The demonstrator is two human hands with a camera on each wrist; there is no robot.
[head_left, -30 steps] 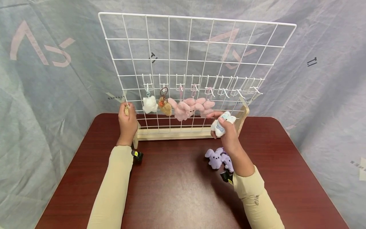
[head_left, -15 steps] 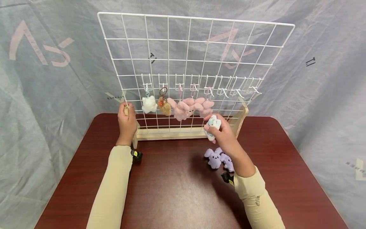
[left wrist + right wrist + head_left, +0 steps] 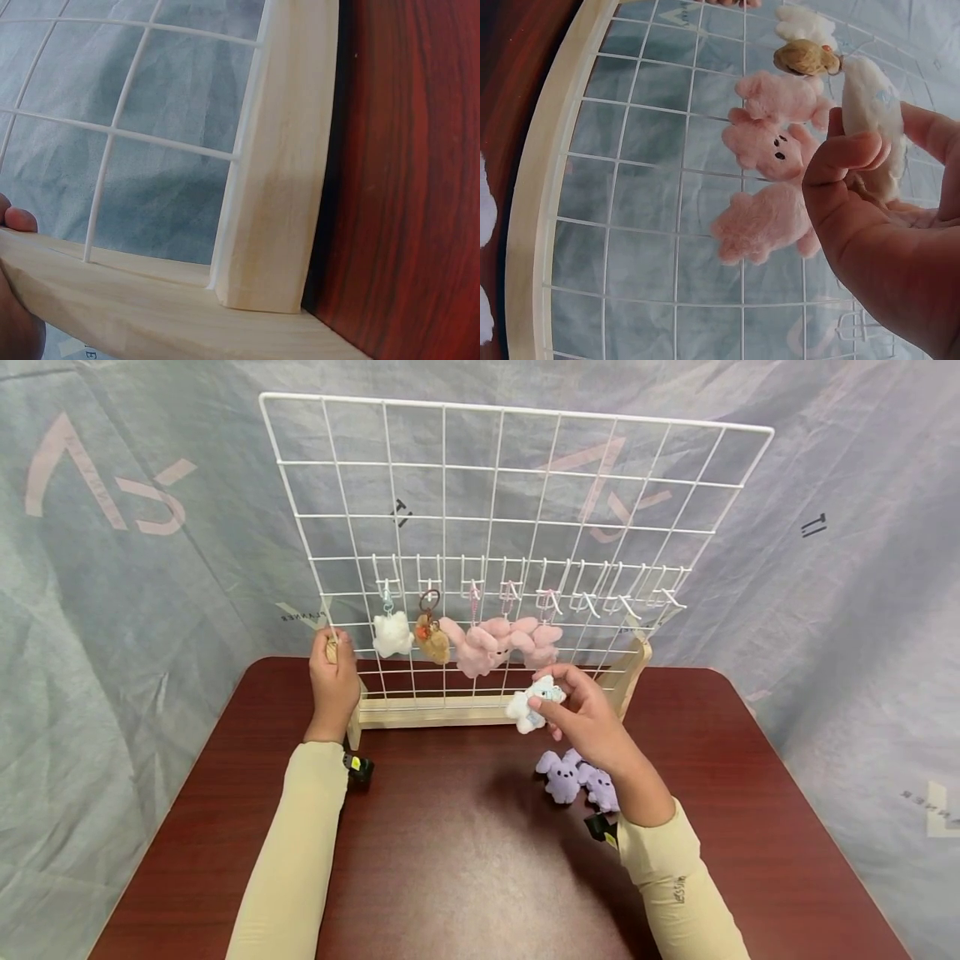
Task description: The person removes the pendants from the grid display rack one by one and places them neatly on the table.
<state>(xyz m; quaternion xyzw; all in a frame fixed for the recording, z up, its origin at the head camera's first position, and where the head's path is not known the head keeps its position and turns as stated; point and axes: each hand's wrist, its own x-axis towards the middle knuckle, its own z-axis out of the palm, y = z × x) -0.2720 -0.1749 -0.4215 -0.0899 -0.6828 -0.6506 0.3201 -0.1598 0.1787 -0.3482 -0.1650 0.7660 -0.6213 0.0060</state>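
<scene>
In the head view my left hand (image 3: 335, 681) grips the wooden upright at the left end of the white wire grid rack (image 3: 442, 518); the left wrist view shows its fingers round the wooden frame (image 3: 277, 172). My right hand (image 3: 592, 718) pinches a small white plush (image 3: 525, 712) with light blue details, in front of the rack's lower right part. From hooks hang a white plush (image 3: 393, 634), a brown plush (image 3: 435, 643) and several pink plushes (image 3: 476, 652). In the right wrist view thumb and fingers close round the white plush (image 3: 874, 112), with the pink plushes (image 3: 761, 225) beyond.
Two purple plushes, one (image 3: 562, 777) beside the other (image 3: 602, 788), lie on the dark red table (image 3: 465, 860) below my right hand. Several hooks (image 3: 624, 604) at the right of the row hold nothing. A grey curtain (image 3: 847, 460) with printed marks hangs behind.
My right hand has moved left with the white plush, which now lies turned with its head to the right. The left hand stays on the upright.
</scene>
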